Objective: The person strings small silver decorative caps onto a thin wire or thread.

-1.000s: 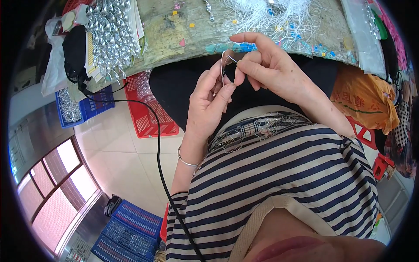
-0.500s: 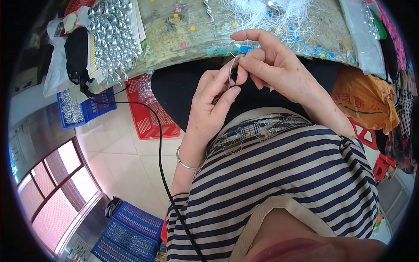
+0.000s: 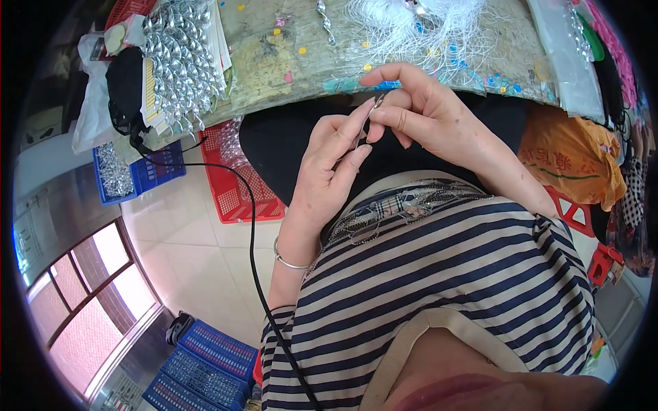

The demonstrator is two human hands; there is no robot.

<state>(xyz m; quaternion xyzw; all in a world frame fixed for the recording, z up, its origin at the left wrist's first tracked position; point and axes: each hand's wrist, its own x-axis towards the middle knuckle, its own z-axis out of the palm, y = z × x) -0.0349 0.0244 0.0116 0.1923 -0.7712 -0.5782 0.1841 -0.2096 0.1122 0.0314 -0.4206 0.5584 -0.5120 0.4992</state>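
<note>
Over my lap, just off the table's near edge, my two hands almost meet. The fingers and thumb of my left hand [image 3: 327,159] are closed round a slim metal tool [image 3: 357,142]; its kind is unclear, as the fingers cover most of it. At the upper end of the tool, the thumb and bent fingers of my right hand [image 3: 421,113] pinch together, while its index finger arches away. Something small and shiny shows at that pinch, too small to name. Beyond my hands, a tangle of white threads [image 3: 439,41] and one silver twisted pendant [image 3: 325,22] lie on the worn table [image 3: 274,85].
Many silver twisted pendants [image 3: 179,65] lie at the table's left, beside a black pouch [image 3: 125,92]. A black cable [image 3: 251,226] crosses my left arm side. Below are a red basket [image 3: 240,185] and a blue basket [image 3: 161,168]. An orange bag [image 3: 572,154] hangs at right.
Both hands have shifted slightly down, toward me. The tool's upper end, earlier showing thin points, now sits closer against my right fingertips.
</note>
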